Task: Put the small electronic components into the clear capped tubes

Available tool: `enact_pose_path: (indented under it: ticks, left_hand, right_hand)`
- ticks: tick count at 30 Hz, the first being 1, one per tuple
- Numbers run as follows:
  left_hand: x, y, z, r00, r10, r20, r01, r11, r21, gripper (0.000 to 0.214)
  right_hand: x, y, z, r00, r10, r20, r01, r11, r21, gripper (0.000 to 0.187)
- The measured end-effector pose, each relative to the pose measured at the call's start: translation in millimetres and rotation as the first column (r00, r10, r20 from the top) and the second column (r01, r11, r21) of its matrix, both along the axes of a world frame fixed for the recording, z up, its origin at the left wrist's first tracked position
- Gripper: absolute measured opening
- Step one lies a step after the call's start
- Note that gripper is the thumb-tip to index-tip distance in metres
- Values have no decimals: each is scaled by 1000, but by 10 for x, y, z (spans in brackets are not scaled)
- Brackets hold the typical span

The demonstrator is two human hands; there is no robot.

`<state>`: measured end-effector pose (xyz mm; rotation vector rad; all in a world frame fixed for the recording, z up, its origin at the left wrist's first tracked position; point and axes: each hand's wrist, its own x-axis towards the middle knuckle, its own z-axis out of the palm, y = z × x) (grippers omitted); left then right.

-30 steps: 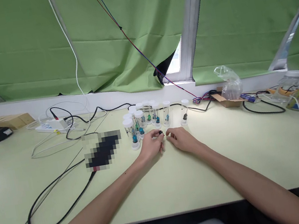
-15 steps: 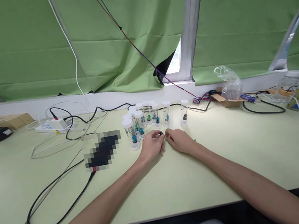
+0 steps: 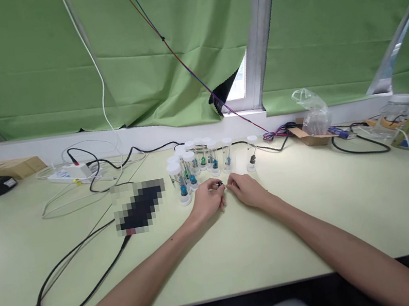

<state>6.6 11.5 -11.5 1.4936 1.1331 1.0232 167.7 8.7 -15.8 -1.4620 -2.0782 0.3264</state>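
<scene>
A black rubbery cable (image 3: 72, 253) loops across the smooth pale green surface (image 3: 317, 217). Upright clear plastic vials with white caps (image 3: 191, 168) stand just behind the hands. The left hand (image 3: 207, 200) pinches a tiny black part (image 3: 220, 185), too small to show its long axis. The curled right hand (image 3: 248, 191) now meets it at the fingertips, closer than a second ago; whether it grips is unclear.

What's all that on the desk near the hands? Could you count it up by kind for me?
Clear white-capped vials: about 10, they overlap
Small dark piece at the left hand fingertips: 1
White power strip: 1
Clear plastic bag: 1
Total: about 13
</scene>
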Motion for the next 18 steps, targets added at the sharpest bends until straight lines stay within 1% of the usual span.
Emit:
enact_pose_path:
  ticks: [2, 4, 7, 9, 11, 14, 18]
  left_hand:
    - [0, -2, -2, 1000, -6, 5, 6, 1000, -5, 26]
    - [1, -10, 0, 1000, -20, 1, 20, 1000, -4, 25]
    - [0, -25, 5, 998, -57, -9, 57, 998, 6, 25]
    - [0, -36, 6, 996, -85, -3, 85, 996, 12, 26]
    - [1, -47, 8, 993, -115, 6, 115, 993, 18, 28]
    - [7, -65, 18, 989, -150, 10, 149, 988, 36, 30]
    - [10, -81, 35, 986, -169, -8, 169, 983, 71, 31]
  right_hand:
    - [12, 2, 11, 992, 8, -125, -6, 1000, 20, 13]
    - [14, 4, 29, 967, 12, -256, -9, 1000, 10, 16]
    - [-6, 1, 55, 893, 13, -449, -68, 992, -106, 20]
    - [-26, -2, 62, 834, 5, -551, -133, 972, -194, 23]
    - [-43, 2, 56, 783, -4, -622, -182, 955, -235, 25]
    - [-49, 26, 24, 724, 2, -690, -233, 942, -242, 28]
    - [-33, 69, -25, 683, 19, -730, -280, 930, -237, 33]
